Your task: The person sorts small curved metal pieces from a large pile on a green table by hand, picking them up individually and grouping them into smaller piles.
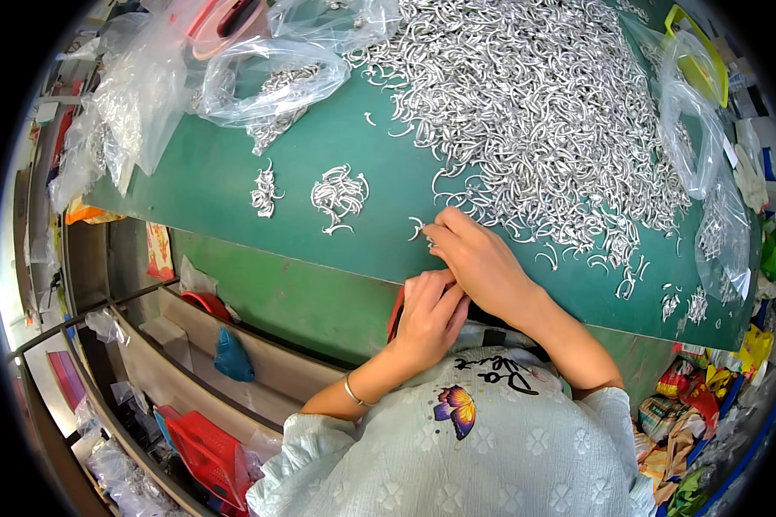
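Right hand [485,265]: fingers drawn narrowly together beside curved silver pieces [416,228] near the surface's front edge; whether they grip one cannot be told; left hand [429,314]: fingers curled just below the right, contents hidden; leftward on the green surface [224,211], a small cluster [339,195] and a smaller cluster [265,191]; beyond, a large silver heap [526,112]; upper left, a clear plastic bag [233,110].

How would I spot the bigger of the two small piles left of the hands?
On the green table, look left of the huge silvery heap. The bigger loose pile lies nearer the right hand, wider and rounder than its narrow neighbour.
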A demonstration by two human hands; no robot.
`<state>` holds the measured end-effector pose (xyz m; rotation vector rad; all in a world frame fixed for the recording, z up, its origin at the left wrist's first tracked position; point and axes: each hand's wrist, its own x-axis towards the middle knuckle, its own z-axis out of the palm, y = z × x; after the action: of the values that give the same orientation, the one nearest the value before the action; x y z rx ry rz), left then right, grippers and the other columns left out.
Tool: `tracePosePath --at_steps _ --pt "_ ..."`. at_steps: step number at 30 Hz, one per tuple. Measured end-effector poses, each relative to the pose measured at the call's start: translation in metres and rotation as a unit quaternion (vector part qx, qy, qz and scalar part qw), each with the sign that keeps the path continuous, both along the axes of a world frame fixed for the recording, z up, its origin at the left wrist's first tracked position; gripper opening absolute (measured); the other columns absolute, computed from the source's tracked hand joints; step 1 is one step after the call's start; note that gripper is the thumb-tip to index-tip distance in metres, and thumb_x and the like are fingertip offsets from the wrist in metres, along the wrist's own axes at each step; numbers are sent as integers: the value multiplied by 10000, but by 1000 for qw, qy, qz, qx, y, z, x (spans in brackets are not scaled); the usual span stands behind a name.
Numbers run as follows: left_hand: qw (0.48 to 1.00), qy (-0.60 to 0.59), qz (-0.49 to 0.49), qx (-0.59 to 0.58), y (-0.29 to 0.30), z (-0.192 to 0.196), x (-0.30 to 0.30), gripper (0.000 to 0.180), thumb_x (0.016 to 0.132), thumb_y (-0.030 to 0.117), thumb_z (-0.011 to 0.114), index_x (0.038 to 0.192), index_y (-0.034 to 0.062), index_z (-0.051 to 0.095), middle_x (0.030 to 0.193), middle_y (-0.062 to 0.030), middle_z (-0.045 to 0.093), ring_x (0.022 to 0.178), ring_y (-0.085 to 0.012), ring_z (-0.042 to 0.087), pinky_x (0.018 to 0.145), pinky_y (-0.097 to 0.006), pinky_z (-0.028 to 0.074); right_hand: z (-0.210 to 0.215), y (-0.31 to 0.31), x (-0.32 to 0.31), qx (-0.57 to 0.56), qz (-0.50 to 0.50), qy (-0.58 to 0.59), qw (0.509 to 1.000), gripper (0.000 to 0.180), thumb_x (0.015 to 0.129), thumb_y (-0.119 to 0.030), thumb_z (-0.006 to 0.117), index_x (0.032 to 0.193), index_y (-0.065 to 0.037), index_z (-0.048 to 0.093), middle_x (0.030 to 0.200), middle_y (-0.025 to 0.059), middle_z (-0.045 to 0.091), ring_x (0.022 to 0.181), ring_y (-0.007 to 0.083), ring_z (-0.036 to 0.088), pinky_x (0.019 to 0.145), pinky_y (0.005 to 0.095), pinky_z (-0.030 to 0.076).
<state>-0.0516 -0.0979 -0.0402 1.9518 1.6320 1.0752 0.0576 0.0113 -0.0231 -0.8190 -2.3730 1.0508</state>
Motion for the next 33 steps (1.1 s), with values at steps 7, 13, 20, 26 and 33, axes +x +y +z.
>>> tracePosePath --at_steps 7,13,20,26,33 --pt "1000 -4 9 -16 2 1 5 350 718 -45 723 1049 39 646 1019 -72 590 895 -249 547 765 -371 363 19 10 22 81 -55 -11 995 278 768 -58 714 1038 -44 650 1141 80 580 1097 246 582 854 377 487" --pt "999 7 -28 -24 13 5 16 360 731 -38 724 1073 54 654 1006 -56 591 872 -239 544 769 -363 361 0 6 79 190 -86 -135 969 268 775 -86 709 1040 -101 670 1299 46 558 1279 278 472 1056 522 305" --pt "998 -1 -58 -29 21 5 32 367 732 -43 721 1081 47 651 993 -58 586 864 -232 544 790 -370 360 -4 25 145 273 -220 -170 921 244 762 -51 702 986 -146 693 1261 31 590 1258 285 500 1049 521 294" --pt "997 -3 -68 -22 25 3 40 372 728 -47 719 1082 46 650 994 -61 586 866 -234 547 793 -367 360 -4 27 149 272 -331 -111 897 232 790 -4 674 1000 -100 695 1185 65 607 1176 295 539 993 428 349" --pt "997 5 -71 -36 19 4 37 376 720 -54 723 1074 51 652 998 -68 588 870 -243 550 792 -368 365 5 18 67 156 -62 -9 986 286 752 -108 721 1035 -92 679 1220 67 575 1163 292 516 961 435 392"
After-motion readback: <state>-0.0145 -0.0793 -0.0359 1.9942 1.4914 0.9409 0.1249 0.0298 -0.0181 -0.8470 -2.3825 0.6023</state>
